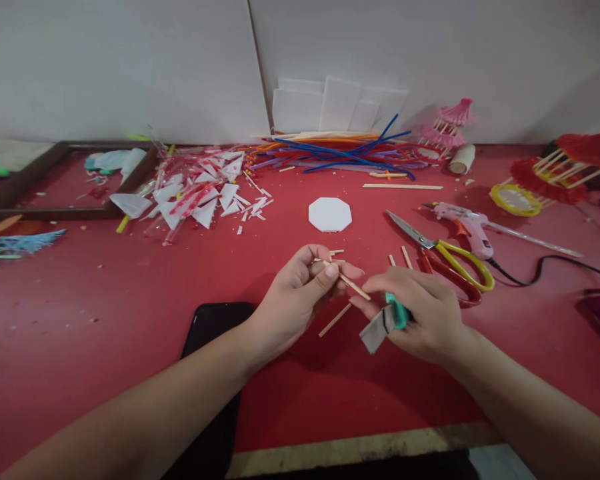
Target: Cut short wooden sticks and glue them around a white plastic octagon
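Note:
My left hand [300, 283] pinches a short wooden stick [355, 287] between thumb and fingers, its free end angled toward my right hand [420, 310]. Curled in my right hand is a green-handled cutter [397, 312] with a wide grey blade pointing down and left. The right thumb and forefinger are close to the stick's end; whether they touch it I cannot tell. Beneath the hands lies another cut stick [335, 320], and more short pieces [406, 257] show behind them. Just beyond sits a white octagonal piece [330, 215], flat on the red table [290, 400].
To the right lie scissors [440, 250] and a pink glue gun [467, 223] with a black cord. White scraps [205, 193] and pipe cleaners [340, 150] line the back. Small pink [447, 127] and red [555, 170] tiered models stand right. A black phone [215, 393] lies under my left forearm.

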{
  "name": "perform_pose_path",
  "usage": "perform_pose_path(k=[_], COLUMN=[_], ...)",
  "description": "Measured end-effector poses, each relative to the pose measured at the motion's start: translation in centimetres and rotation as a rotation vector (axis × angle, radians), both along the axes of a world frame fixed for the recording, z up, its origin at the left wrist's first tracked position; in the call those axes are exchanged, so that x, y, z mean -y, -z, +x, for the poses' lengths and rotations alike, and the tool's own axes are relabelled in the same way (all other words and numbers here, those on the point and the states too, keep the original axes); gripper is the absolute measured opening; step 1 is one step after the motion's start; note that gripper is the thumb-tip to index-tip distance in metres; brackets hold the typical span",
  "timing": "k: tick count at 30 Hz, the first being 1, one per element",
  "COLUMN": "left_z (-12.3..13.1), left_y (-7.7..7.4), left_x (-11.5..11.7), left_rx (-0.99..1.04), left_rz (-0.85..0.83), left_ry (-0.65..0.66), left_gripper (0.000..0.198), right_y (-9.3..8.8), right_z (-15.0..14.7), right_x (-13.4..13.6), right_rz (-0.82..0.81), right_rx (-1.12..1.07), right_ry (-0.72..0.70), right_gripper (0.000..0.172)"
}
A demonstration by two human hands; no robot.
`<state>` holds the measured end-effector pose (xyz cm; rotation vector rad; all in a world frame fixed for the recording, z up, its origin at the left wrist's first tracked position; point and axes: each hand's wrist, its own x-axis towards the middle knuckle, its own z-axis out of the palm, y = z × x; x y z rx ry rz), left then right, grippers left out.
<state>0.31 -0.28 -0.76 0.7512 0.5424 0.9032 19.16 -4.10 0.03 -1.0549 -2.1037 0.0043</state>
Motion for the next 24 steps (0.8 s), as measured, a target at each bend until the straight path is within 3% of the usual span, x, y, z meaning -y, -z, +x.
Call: perform_pose_path(k=[4,6,9,12,16,20,24], left_z=[-0.1,-0.2,-0.5,-0.7,-0.6,-0.7,-0.9], left_y=[0.0,-0.1,-0.2,-0.1,0.0,-0.2,-0.1], left_x=[-0.1,0.0,0.2,0.4,0.6,0.9,1.1], left_rx=[-0.140,-0.344,-0.619,-0.728,-0.764,-0.648,-0.512], left_rz=[0.164,0.415,0.890,1.127,1.090,0.906,0.781], left_ry=[-0.010,-0.040,-0.065,-0.006,0.027,-0.033,-0.038], left_gripper=[0.014,0.006,0.011,0.019,0.019,0.012,0.010], right_y=[-0.5,-0.6,-0.6,-0.3,-0.3,-1.0,-1.4], right_z=[0.4,0.7,1.1,1.2,1.2,1.1,0.7], right_x=[-0.1,-0.2,-0.3,-0.3,-0.1,0.1,0.0], right_rz=[-0.022,-0.036,-0.045,-0.018,-0.013,-0.073,-0.144], right_rx=[-0.020,-0.013,0.024,0.070,0.044,0.063,0.117], right_ry=[0.032,-0.006,-0.088,-0.157,-0.089,0.030,-0.025], right_gripper=[0.007,0.007,0.008,0.012,0.013,0.041,0.032])
